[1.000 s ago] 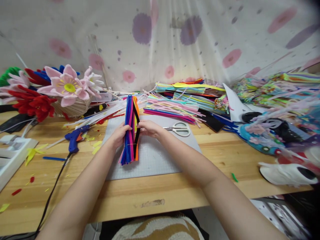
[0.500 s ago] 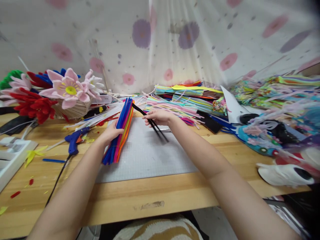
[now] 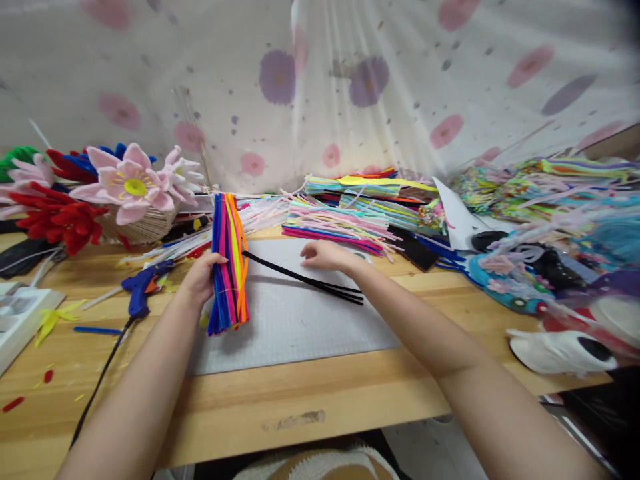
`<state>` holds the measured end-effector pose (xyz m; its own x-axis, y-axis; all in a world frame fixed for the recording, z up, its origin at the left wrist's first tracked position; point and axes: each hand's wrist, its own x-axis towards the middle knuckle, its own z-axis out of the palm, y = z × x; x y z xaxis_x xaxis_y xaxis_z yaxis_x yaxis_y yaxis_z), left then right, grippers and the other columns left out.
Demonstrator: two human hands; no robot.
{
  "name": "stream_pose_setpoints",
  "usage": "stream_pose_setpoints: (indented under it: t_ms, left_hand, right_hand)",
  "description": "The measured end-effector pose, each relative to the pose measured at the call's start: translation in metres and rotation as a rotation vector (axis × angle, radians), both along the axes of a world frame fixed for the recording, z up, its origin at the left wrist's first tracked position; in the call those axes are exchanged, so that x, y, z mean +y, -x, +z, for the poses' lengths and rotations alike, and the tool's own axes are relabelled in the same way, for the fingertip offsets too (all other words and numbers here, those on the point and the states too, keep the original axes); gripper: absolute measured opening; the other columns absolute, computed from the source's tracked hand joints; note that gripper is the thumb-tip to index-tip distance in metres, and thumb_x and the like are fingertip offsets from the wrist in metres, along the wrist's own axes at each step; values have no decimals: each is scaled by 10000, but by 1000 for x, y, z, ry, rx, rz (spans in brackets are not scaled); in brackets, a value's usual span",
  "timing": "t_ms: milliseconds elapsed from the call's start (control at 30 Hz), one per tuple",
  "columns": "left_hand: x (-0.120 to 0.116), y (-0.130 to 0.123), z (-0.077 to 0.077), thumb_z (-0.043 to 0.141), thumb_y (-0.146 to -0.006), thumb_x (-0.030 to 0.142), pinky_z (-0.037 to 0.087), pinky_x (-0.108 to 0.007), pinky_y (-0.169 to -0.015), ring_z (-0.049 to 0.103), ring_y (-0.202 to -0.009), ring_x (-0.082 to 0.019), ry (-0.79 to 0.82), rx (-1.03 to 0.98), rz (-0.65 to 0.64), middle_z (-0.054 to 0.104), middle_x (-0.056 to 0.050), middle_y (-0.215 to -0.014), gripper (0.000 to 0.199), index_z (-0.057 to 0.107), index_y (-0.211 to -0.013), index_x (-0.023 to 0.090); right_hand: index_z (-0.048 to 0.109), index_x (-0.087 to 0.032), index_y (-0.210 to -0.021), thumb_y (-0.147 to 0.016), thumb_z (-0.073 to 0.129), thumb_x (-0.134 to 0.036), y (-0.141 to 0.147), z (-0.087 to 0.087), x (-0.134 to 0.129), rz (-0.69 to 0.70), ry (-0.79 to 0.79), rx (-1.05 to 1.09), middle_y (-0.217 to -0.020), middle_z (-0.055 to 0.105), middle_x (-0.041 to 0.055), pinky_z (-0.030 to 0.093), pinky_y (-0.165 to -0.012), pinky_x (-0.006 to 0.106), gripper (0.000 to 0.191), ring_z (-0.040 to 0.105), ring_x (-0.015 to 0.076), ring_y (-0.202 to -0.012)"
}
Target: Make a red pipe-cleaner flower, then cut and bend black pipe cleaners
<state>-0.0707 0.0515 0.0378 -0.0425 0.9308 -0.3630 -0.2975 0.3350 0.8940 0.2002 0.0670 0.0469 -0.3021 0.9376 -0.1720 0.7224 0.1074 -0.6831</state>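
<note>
The left hand (image 3: 201,277) clasps the colourful bundle (image 3: 231,267) mid-length, probably to keep it together. The right hand (image 3: 327,256), fingers loosely curled and empty, is near black strips (image 3: 304,279) over the mat (image 3: 310,337).

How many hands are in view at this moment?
2. The left hand grips the multicoloured pipe-cleaner bundle; the right hand is over the grey cutting mat, beyond the black pipe cleaners. No others show.
</note>
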Motion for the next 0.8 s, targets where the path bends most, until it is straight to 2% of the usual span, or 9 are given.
stream_pose_setpoints:
  t_ms: [67, 133, 233, 367, 467, 567, 633, 733, 800]
  left_hand:
    - [-3, -7, -4, 551, -474, 105, 512, -267, -466, 588, -501, -164, 4, -33, -16, 644, -20, -623, 315, 615, -781, 140]
    - [-4, -14, -7, 550, -467, 104, 517, -260, -485, 599, -531, -162, -14, -47, -22, 658, -22, -659, 334, 615, -793, 139]
    - [-2, -15, -9, 551, -459, 94, 506, -224, -504, 591, -562, -137, -116, -17, 22, 663, -2, -699, 373, 610, -823, 147]
    - [-1, 7, -3, 547, -458, 79, 477, -196, -481, 559, -545, -116, -204, 46, 125, 642, 28, -672, 364, 608, -807, 162]
    - [-6, 26, 2, 547, -470, 84, 491, -215, -493, 577, -572, -133, -182, 21, 113, 650, 16, -698, 349, 619, -802, 161]
    - [-12, 27, 0, 547, -465, 83, 510, -231, -518, 596, -598, -145, -163, -28, 89, 661, 6, -716, 353, 628, -800, 160]
    - [-14, 19, -5, 542, -460, 80, 519, -238, -540, 605, -611, -148, -172, -59, 64, 669, 2, -722, 366, 635, -805, 160]
    - [-14, 4, -12, 528, -457, 84, 533, -264, -592, 628, -667, -174, -191, -108, 43, 674, -3, -709, 364, 639, -794, 159]
    - [-14, -5, -14, 541, -465, 104, 534, -282, -629, 639, -715, -196, -186, -148, 50, 669, -9, -690, 332, 633, -780, 155]
  right_hand:
    - [678, -154, -893, -742, 656, -223, 13, 4, -2, 41, -57, 152, -920, 695, 63, 452, -746, 259, 168, 627, 158, -826]
    - [663, -151, -944, -793, 596, -228, 33, 6, -6, 163, -77, 303, -945, 687, 45, 449, -758, 236, 182, 619, 129, -844]
    - [659, -153, -969, -791, 583, -189, 61, -4, -10, 283, -112, 316, -931, 686, 27, 432, -744, 216, 196, 603, 109, -818]
    - [679, -182, -921, -753, 615, -176, 75, -33, -2, 236, -102, 64, -882, 690, 25, 402, -678, 223, 180, 593, 127, -763]
    - [680, -181, -881, -761, 605, -191, 78, -44, 3, 140, -92, 62, -872, 688, 31, 400, -677, 232, 142, 593, 135, -762]
    - [662, -173, -879, -807, 558, -233, 92, -36, -1, 72, -152, 289, -868, 674, 15, 409, -704, 220, 140, 584, 114, -771]
    - [649, -172, -867, -819, 541, -245, 107, -27, -7, 103, -174, 432, -856, 661, -1, 413, -713, 204, 138, 576, 98, -771]
    - [641, -181, -850, -803, 549, -216, 126, -20, -15, 187, -170, 467, -814, 639, -23, 408, -699, 194, 108, 564, 89, -749]
    - [633, -188, -839, -788, 562, -206, 132, -21, -18, 172, -183, 422, -775, 623, -35, 397, -672, 197, 89, 555, 89, -721]
